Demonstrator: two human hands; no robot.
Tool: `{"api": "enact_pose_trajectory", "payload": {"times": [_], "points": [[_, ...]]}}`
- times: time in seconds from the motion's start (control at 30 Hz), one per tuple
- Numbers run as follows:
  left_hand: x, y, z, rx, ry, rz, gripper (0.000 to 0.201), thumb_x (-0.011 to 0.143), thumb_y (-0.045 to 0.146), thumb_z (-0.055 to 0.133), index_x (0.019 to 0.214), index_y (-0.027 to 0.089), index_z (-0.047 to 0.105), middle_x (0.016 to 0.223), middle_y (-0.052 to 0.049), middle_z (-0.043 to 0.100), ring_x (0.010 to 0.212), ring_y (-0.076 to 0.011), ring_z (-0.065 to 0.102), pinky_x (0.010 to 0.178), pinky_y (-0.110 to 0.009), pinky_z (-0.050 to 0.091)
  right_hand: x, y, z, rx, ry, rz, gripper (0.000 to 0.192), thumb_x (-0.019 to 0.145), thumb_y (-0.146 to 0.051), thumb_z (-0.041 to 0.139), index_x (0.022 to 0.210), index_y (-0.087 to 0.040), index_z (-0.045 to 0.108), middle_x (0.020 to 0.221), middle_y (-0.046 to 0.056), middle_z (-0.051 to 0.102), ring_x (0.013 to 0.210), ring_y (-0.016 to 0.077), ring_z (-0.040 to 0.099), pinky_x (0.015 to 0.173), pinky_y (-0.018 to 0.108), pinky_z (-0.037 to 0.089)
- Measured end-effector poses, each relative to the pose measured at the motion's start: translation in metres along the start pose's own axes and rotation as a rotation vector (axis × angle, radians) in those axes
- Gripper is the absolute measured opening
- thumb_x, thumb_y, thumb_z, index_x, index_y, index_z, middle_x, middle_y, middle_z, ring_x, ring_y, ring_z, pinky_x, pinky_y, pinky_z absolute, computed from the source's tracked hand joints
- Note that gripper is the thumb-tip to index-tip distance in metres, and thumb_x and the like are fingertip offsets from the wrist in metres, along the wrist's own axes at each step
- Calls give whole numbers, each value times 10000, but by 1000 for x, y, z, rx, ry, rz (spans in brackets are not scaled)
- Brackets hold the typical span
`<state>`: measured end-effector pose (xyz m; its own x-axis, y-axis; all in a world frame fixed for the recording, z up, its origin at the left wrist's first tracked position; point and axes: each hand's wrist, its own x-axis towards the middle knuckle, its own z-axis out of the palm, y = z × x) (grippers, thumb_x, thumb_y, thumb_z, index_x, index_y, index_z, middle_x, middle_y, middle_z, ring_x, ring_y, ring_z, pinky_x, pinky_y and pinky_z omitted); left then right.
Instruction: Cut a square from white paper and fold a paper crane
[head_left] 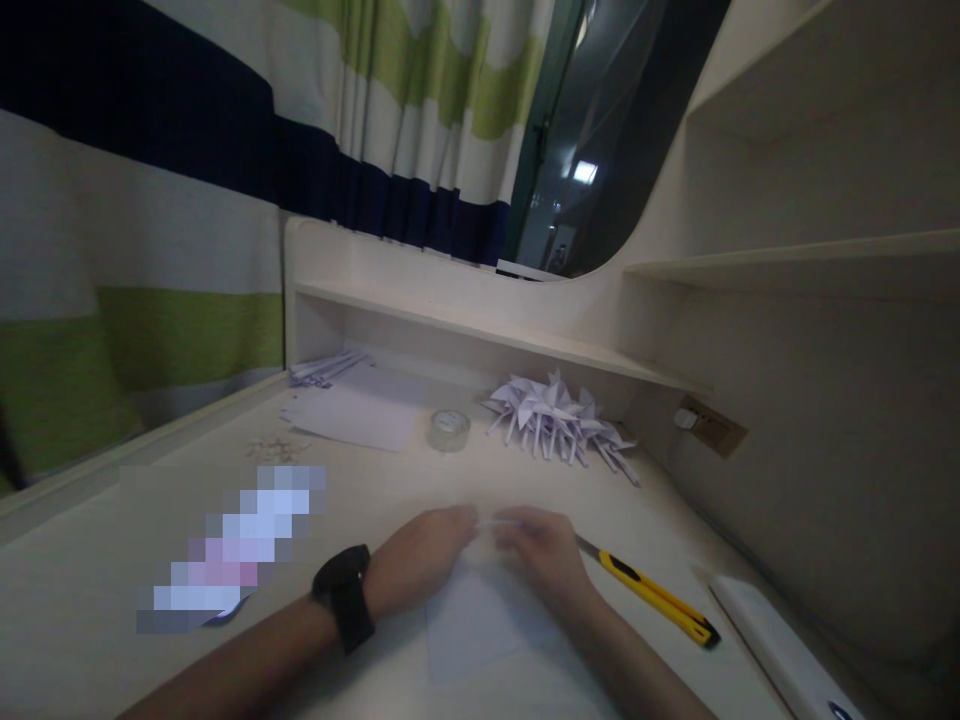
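Note:
My left hand [424, 560] and my right hand [544, 555] rest side by side on a pale desk [90, 600], fingertips meeting on the far edge of a white sheet of paper [480, 625] that lies flat under them. Both pinch or press that edge. A black band sits on my left wrist [345, 595]. A yellow utility knife [652, 595] lies just right of my right hand, blade end toward it.
A pile of folded white paper cranes [559, 420] sits under the low shelf [487, 335], a clear tape roll [448, 430] left of it, flat sheets [360, 415] and paper strips [326, 368] further left. A white device [780, 650] lies at the right. A wall socket [712, 428] is behind.

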<state>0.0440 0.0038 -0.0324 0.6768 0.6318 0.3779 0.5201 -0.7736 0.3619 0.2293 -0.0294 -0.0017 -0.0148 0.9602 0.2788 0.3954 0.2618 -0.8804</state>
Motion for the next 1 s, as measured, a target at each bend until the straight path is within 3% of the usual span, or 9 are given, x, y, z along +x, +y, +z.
{"api": "enact_pose_trajectory", "payload": {"times": [0.1, 0.2, 0.33, 0.4, 0.5, 0.73, 0.87, 1.0], "points": [[4, 4, -5, -65, 3, -49, 216, 974, 328, 304, 934, 199, 472, 809, -56, 636, 725, -204, 605, 595, -275, 358, 6, -8, -6, 24, -33, -60, 259, 701, -286, 675, 931, -175, 718, 666, 40, 706, 593, 188, 658, 604, 295, 533], [13, -5, -19, -58, 107, -169, 212, 924, 393, 413, 905, 199, 497, 747, -37, 631, 678, -200, 602, 579, -268, 349, 7, -9, -31, -53, -70, -155, 440, 777, -319, 632, 1201, -209, 591, 848, 53, 723, 737, 198, 676, 718, 325, 540], [34, -43, -43, 44, 284, -506, 250, 827, 436, 532, 841, 195, 595, 695, -44, 641, 685, -218, 611, 594, -274, 362, -11, 17, -87, -554, -31, -142, 352, 827, -357, 557, 1128, -197, 647, 1005, 112, 704, 821, 243, 677, 754, 360, 532], [47, -68, -50, 68, 282, -616, 314, 801, 485, 542, 799, 185, 632, 764, -76, 672, 733, -231, 623, 612, -278, 376, -26, 38, -113, -800, -5, -105, 371, 826, -364, 538, 1130, -186, 654, 1074, 141, 682, 948, 291, 649, 849, 412, 500], [64, -98, -49, 110, 257, -705, 394, 757, 531, 568, 759, 148, 659, 785, -134, 688, 751, -259, 637, 609, -287, 392, -47, 65, -136, -1021, 30, -71, 411, 812, -393, 537, 1151, -185, 644, 1140, 154, 648, 1017, 307, 617, 865, 420, 500], [81, -126, -30, 239, 175, -798, 354, 788, 444, 532, 827, 132, 695, 829, -167, 705, 777, -267, 659, 625, -289, 429, -62, 100, -140, -1156, 40, -93, 407, 852, -431, 500, 1113, -159, 654, 1100, 152, 655, 978, 310, 624, 858, 454, 509], [76, -132, -30, 321, 180, -796, 318, 846, 325, 439, 903, 142, 692, 879, -167, 707, 792, -253, 657, 629, -284, 424, -62, 114, -144, -1116, 42, -156, 390, 883, -402, 455, 1089, -141, 659, 1059, 161, 657, 930, 285, 635, 855, 429, 510], [68, -135, -36, 376, 173, -760, 341, 866, 332, 402, 868, 158, 695, 853, -146, 707, 766, -237, 651, 618, -274, 413, -64, 121, -156, -1067, 24, -170, 403, 875, -427, 452, 1020, -130, 681, 1017, 165, 659, 899, 277, 637, 845, 412, 514]]}}
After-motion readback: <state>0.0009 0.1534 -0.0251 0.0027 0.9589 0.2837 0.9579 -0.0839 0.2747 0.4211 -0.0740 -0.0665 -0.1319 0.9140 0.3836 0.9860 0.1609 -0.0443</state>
